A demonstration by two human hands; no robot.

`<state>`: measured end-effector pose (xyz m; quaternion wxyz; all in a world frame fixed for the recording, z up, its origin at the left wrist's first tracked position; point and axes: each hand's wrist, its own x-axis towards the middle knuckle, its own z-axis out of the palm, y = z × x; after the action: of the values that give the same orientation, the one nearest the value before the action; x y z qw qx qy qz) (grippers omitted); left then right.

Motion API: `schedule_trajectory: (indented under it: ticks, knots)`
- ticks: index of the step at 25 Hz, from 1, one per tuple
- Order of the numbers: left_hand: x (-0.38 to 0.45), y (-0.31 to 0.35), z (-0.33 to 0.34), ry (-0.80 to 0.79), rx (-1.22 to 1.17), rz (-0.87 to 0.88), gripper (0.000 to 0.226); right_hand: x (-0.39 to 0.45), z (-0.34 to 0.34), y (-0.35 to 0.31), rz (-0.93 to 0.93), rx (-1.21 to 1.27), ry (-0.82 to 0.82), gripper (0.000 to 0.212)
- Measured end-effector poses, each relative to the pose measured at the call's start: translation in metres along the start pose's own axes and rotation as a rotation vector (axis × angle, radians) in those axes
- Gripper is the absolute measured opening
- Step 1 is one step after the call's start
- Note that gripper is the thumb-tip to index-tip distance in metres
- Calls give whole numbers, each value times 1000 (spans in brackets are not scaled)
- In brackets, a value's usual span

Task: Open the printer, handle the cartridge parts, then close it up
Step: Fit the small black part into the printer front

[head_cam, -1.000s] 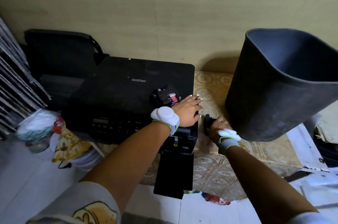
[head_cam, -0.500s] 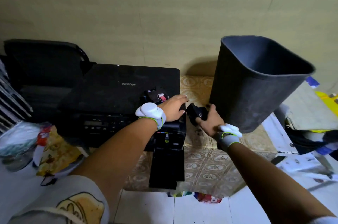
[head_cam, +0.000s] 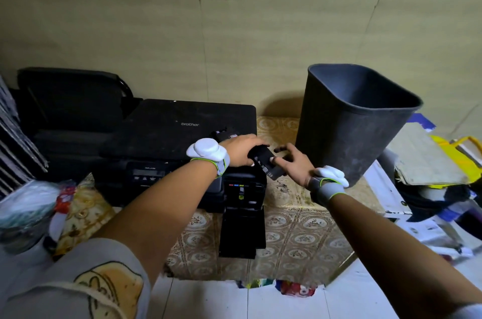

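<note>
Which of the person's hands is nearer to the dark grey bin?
The right. The right hand is just left of the bin, beside its lower wall, gripping a black cartridge. The left hand is farther left, over the printer's right corner, also holding the cartridge.

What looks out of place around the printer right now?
A loose cartridge part sits on the printer's lid, and the front cartridge door hangs open. Both hands, left hand and right hand, hold a black cartridge.
</note>
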<state>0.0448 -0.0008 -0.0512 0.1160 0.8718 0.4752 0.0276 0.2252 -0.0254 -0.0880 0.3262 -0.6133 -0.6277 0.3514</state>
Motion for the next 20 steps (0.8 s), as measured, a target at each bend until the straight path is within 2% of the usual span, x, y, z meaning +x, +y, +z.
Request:
schedule_trajectory:
  ticks: [5, 11, 16, 20]
  knots:
    - [-8, 3, -6, 7, 43, 29, 63, -13, -2, -5, -25, 125, -56, 9]
    - [-22, 4, -8, -53, 113, 99, 56, -34, 9, -1, 106, 335, -237, 17]
    - [-36, 4, -5, -103, 131, 131, 58, -44, 14, 0, 126, 237, -304, 18]
    - [-49, 3, 8, -144, 131, 114, 60, -53, 25, 8, 119, 111, -381, 28]
